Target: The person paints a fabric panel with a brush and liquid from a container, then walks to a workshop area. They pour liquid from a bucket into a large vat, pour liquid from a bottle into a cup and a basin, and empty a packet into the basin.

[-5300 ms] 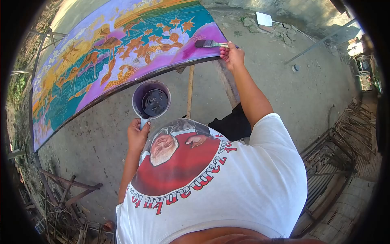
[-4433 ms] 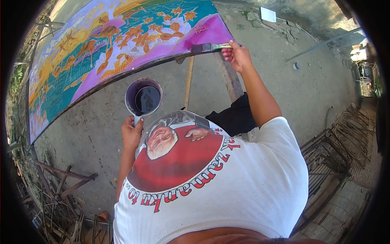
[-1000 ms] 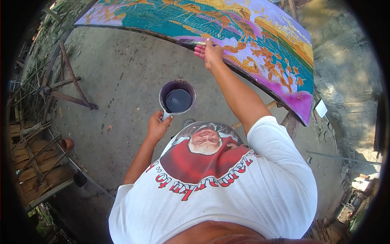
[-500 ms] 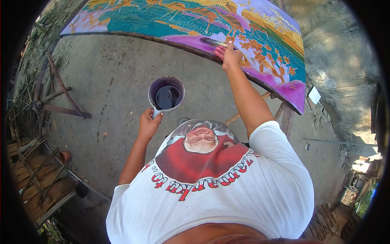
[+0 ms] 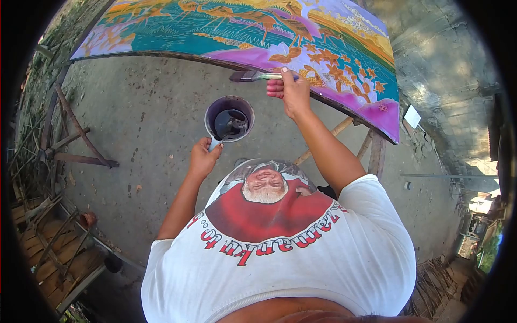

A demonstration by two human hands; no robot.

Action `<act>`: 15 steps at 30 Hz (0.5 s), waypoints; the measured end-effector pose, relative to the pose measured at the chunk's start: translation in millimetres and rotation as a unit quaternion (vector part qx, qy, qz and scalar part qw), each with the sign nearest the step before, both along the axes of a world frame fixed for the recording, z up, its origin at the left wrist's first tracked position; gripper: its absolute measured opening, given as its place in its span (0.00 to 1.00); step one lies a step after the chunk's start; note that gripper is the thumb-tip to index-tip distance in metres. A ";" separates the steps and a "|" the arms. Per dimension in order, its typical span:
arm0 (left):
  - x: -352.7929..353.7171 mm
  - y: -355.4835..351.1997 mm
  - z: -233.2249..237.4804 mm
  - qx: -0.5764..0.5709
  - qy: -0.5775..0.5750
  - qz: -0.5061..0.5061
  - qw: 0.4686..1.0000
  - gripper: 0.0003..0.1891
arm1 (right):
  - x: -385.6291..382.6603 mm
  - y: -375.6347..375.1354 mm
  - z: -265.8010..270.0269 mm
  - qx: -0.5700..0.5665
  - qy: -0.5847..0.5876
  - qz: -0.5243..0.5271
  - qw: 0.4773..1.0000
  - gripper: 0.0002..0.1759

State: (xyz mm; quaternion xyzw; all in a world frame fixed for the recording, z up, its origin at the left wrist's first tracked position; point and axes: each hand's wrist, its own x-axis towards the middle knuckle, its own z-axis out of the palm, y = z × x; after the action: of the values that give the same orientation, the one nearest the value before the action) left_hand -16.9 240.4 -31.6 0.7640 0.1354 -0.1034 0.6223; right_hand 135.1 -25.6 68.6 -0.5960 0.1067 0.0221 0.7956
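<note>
My left hand is closed round the pale handle of a dipper, which holds dark liquid. In my right hand is a paintbrush, gripped by its handle, with the dark, wet-looking bristles pointing left. The brush overlaps the near edge of a brightly coloured painted cloth stretched on a frame, its bristles over the floor in this view. Birds, orange flowers, teal water and purple ground cover the cloth. Above and left of my left hand, the dipper is held out over the floor, to the lower left of the brush.
Wooden poles brace the frame at the left, and a wooden leg stands under its right end. Below lies a bare concrete floor. Split wood or bamboo slats sit at the lower left. A white rectangular piece lies at the right.
My right hand has drawn the paintbrush back toward me and left, off the cloth's purple area to its near edge. The dipper has shifted slightly right and up.
</note>
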 end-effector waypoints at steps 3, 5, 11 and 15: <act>6.8 -3.4 8.5 -0.004 0.005 0.001 1.000 0.11 | -31.7 16.6 -5.6 -0.107 -0.033 0.147 0.983 0.18; 9.9 -2.3 -4.5 -0.005 -0.022 0.005 1.000 0.11 | -43.8 25.2 -13.3 -0.168 -0.030 0.219 0.961 0.17; 7.4 12.9 -2.2 -0.020 -0.046 0.029 0.998 0.10 | -16.2 14.9 -5.7 -0.417 -0.146 0.328 0.835 0.20; -1.0 20.2 3.8 -0.034 -0.034 0.053 0.997 0.09 | 45.9 20.2 -8.1 -0.567 -0.219 0.204 0.768 0.24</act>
State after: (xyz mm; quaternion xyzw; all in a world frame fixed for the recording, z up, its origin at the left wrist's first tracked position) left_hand -17.9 260.6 -27.8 0.7373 0.1508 -0.0491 0.6567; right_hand 181.1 -5.4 60.4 -0.9350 -0.2015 -0.0121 0.2918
